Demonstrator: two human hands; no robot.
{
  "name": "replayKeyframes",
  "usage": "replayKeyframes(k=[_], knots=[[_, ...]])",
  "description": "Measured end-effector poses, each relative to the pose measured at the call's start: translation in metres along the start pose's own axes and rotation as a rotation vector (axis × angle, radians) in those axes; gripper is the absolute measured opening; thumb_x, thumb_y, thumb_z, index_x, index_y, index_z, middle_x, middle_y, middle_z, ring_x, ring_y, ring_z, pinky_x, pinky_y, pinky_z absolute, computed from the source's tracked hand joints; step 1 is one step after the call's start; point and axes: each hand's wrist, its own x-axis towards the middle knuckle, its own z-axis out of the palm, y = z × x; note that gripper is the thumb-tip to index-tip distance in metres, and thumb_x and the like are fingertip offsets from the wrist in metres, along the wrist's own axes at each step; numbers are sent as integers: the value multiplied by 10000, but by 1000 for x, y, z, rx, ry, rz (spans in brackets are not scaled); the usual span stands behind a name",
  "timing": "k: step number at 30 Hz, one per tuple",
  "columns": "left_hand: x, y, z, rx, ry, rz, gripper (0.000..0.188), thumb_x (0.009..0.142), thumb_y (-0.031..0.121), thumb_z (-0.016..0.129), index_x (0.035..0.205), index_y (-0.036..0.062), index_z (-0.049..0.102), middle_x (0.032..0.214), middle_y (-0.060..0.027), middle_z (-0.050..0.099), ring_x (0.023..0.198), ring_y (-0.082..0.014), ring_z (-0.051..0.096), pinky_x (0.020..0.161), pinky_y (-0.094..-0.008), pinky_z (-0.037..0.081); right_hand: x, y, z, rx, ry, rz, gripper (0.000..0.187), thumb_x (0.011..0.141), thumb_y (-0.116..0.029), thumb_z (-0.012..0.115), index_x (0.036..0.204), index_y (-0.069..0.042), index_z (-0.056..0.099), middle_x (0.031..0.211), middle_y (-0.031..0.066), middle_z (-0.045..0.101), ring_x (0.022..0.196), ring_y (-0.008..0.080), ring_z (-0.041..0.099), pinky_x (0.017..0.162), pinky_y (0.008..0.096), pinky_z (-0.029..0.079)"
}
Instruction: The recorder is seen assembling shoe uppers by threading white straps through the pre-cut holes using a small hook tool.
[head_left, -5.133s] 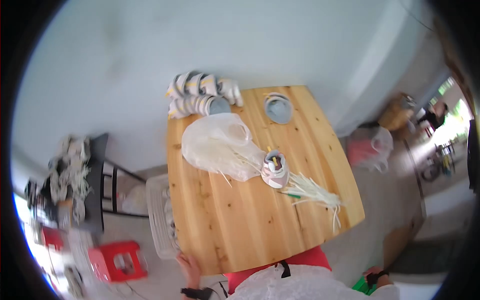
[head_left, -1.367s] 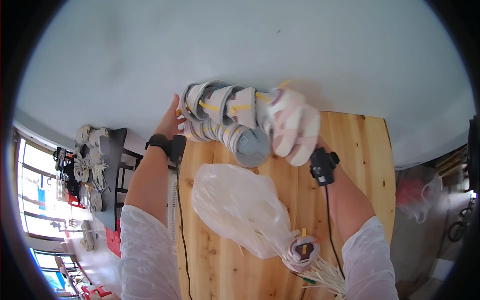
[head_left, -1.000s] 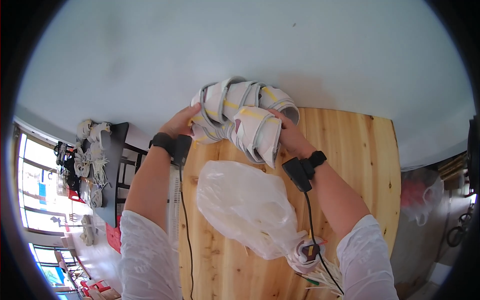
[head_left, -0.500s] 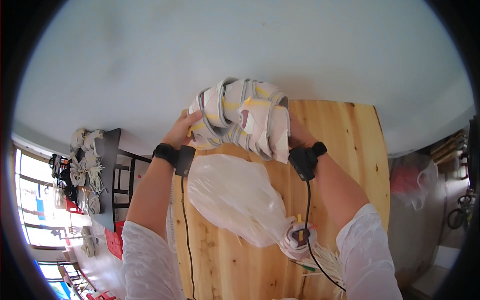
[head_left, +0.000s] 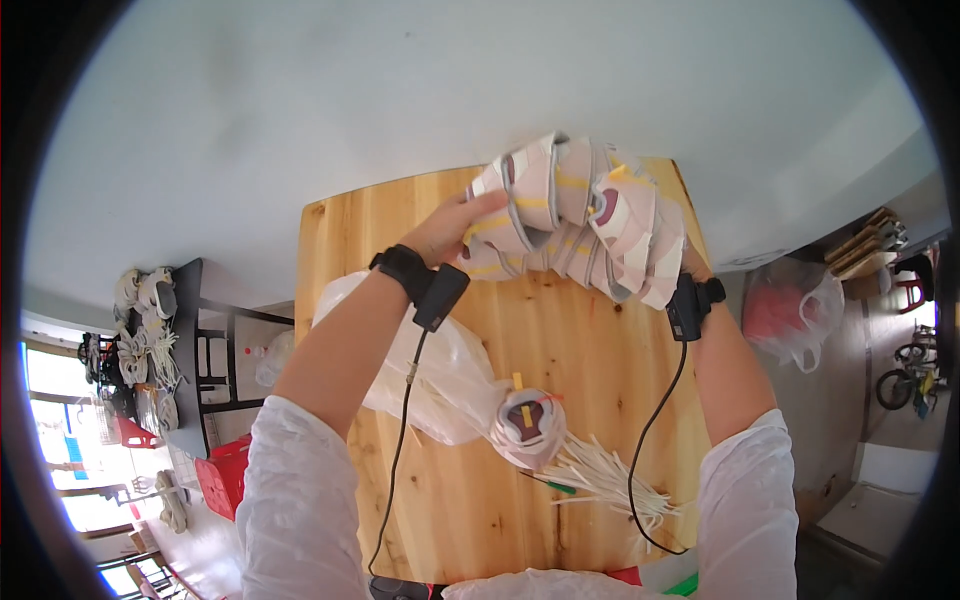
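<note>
Beyond the plastic bag [head_left: 450, 360], the nested shoe uppers [head_left: 575, 190] are grasped by the left hand [head_left: 445, 230]; the fingers of the right hand [head_left: 697, 268] are hidden, so their grip cannot be told. Both ends should probably be supported evenly, against slipping.

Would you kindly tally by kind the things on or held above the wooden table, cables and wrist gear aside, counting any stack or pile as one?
Curved stack of pink-and-white shoe uppers: 1
Separate pink-and-white shoe upper: 1
Translucent white plastic bag: 1
Pile of thin white strips: 1
Slim green-handled tool: 1
Total: 5
</note>
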Motion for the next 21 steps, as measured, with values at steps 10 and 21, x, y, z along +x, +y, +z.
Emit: replayKeyframes(k=[10, 21], knots=[[-11, -34, 11, 73, 116, -175, 685, 873, 498, 556, 1379, 71, 381, 1402, -87, 395, 1289, -237, 344, 1020, -492, 317, 11, 35, -61, 114, -63, 50, 380, 919, -108, 526, 1292, -44, 493, 1232, 71, 554, 1116, 160, 512, 955, 297, 410], [-73, -47, 74, 979, 531, 516, 658, 753, 320, 730, 1268, 31, 439, 1251, -177, 451, 1147, -284, 455, 954, -392, 381, 9, 55, -78, 102, -14, 0, 427, 916, -99, 534, 1334, -46, 465, 1320, 72, 491, 1205, 143, 445, 1014, 293, 350]])
